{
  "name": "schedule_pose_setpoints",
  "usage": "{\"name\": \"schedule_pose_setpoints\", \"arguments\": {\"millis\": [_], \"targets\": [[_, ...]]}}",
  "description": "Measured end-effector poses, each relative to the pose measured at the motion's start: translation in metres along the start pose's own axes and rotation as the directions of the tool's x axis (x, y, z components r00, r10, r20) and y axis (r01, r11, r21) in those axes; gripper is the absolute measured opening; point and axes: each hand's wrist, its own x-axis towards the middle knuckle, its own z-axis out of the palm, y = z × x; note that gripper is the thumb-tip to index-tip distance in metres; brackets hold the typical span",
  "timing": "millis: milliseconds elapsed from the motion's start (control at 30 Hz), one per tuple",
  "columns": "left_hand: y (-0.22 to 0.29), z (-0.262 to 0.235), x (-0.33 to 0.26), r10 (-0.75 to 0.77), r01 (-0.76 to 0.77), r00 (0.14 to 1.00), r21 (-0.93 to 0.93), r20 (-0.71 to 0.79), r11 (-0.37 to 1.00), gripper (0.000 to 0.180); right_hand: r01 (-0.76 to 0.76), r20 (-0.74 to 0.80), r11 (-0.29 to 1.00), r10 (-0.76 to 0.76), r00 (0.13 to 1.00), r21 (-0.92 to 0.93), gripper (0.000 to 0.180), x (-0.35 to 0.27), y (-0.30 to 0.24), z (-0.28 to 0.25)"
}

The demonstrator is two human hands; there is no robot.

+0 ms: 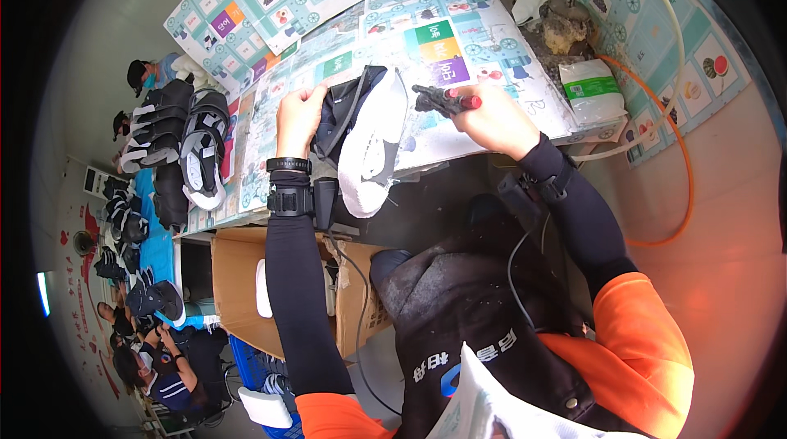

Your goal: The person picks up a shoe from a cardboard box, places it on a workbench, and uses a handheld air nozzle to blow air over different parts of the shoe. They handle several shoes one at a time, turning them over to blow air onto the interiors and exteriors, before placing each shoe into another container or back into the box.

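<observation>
- Left hand: located at the left side of the shoe; fingers curled, thumb side toward the shoe, grip closed on its dark upper
- Left wrist: held nearly straight, left of the shoe
- Left forearm: black-sleeved, rising from below the shoe to its left side
- Right hand: located to the right of the shoe, apart from it; fingers folded in a closed grip, back of the hand visible
- Right forearm: black-sleeved, slanting up toward the shoe from its lower right; elbow bent
</observation>
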Motion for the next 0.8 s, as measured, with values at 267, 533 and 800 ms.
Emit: {"name": "schedule_pose_setpoints", "arguments": {"millis": [267, 533, 800], "targets": [[-0.008, 0.003, 0.0, 0.031, -0.032, 0.998, -0.019, -0.049, 0.999, 0.041, 0.086, 0.192, 0.993, -0.069, 0.979, -0.083, 0.021, -0.015, -0.016, -0.003], [0.015, 0.005, -0.015, 0.101, -0.152, 0.984, -0.405, -0.145, 0.901, 0.025, -0.219, 0.341, 0.93, 0.112, 0.934, 0.295, 0.027, -0.024, -0.027, -0.037], [-0.012, 0.018, 0.02, 0.156, -0.151, 0.988, -0.406, -0.02, 0.901, 0.026, -0.193, 0.334, 0.978, 0.158, 0.929, 0.075, 0.051, 0.002, -0.034, -0.042]]}}
